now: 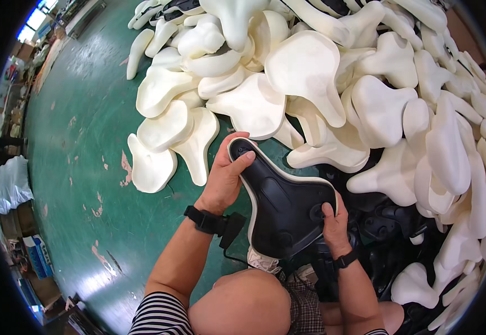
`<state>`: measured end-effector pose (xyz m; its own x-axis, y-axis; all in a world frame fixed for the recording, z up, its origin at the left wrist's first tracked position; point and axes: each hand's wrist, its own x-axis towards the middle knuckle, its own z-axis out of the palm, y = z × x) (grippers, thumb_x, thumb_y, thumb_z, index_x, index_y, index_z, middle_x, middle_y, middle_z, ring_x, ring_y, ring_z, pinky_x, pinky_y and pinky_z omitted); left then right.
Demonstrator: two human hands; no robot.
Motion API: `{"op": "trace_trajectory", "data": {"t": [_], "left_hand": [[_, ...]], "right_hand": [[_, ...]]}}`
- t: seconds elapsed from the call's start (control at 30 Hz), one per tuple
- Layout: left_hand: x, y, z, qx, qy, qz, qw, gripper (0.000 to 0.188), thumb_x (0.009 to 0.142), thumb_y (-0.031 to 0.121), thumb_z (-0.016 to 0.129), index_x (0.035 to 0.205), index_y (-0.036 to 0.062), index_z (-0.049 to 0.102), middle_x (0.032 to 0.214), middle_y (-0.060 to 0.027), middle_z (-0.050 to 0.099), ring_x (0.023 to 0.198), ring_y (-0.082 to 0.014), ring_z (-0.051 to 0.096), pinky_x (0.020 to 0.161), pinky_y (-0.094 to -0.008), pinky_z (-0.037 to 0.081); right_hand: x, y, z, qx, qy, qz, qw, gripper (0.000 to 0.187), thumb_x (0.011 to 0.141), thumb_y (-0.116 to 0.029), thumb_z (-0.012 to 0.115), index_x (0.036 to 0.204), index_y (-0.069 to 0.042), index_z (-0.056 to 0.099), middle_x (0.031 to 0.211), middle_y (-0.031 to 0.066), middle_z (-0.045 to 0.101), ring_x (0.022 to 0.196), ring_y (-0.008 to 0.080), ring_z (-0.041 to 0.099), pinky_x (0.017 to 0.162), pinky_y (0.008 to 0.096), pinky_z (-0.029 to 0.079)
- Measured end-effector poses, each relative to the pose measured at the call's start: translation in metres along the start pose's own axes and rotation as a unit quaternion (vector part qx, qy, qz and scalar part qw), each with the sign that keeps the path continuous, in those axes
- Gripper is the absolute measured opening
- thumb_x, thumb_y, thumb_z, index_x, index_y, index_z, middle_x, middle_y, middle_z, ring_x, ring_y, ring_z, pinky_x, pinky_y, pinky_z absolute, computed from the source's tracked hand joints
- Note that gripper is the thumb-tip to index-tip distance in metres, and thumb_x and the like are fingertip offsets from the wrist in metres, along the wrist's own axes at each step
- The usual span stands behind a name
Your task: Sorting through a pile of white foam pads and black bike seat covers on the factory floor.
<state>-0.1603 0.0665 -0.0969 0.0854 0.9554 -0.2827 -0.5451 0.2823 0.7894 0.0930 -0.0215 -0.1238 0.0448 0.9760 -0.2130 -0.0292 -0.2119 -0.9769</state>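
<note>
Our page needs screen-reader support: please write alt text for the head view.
A person's left hand and right hand hold a black, white-edged saddle-shaped piece, which narrows toward the left hand. Cream-white saddle-shaped pieces lie heaped beyond it and to the right, with black pieces near the right hand, on a worn green floor.

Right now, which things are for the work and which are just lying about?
Probably for the work:
bike seat, held by left hand and right hand
white seat pads
black seat bases

Probably just lying about:
plastic bag
blue box
</note>
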Motion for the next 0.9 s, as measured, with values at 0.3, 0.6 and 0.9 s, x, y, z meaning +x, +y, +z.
{"op": "trace_trajectory", "data": {"t": [0.3,0.6,0.9], "left_hand": [[-0.017,-0.052,-0.067,0.177,0.041,-0.093,0.979,0.034,0.091,0.018,0.059,0.122,0.007,0.051,0.1,-0.0013,0.058,0.086,-0.0104,0.055,0.074,-0.0234,0.046],[-0.021,-0.095,-0.24,0.438,0.467,0.049,0.767,0.062,0.077,0.031,0.071,0.123,-0.0046,0.049,0.111,-0.0133,0.057,0.094,-0.0267,0.057,0.081,-0.0358,0.046],[0.026,-0.095,-0.214,0.567,0.346,0.007,0.748,0.069,0.063,0.038,0.078,0.109,-0.0082,0.055,0.101,-0.0247,0.064,0.097,-0.0376,0.063,0.085,-0.0422,0.049]], "right_hand": [[0.012,-0.003,-0.02,-0.126,-0.074,0.183,0.972,0.038,0.092,-0.028,0.06,0.116,0.002,0.057,0.098,0.006,0.064,0.091,0.0124,0.057,0.081,0.0271,0.046],[0.131,-0.161,-0.039,0.221,0.027,-0.111,0.968,0.047,0.093,-0.022,0.058,0.131,0.002,0.044,0.107,0.0099,0.063,0.101,0.018,0.059,0.087,0.0304,0.048],[0.022,0.037,-0.05,-0.6,-0.213,0.036,0.771,0.042,0.08,-0.026,0.067,0.114,-0.006,0.056,0.103,0.0173,0.061,0.095,0.0369,0.06,0.084,0.0445,0.048]]}}
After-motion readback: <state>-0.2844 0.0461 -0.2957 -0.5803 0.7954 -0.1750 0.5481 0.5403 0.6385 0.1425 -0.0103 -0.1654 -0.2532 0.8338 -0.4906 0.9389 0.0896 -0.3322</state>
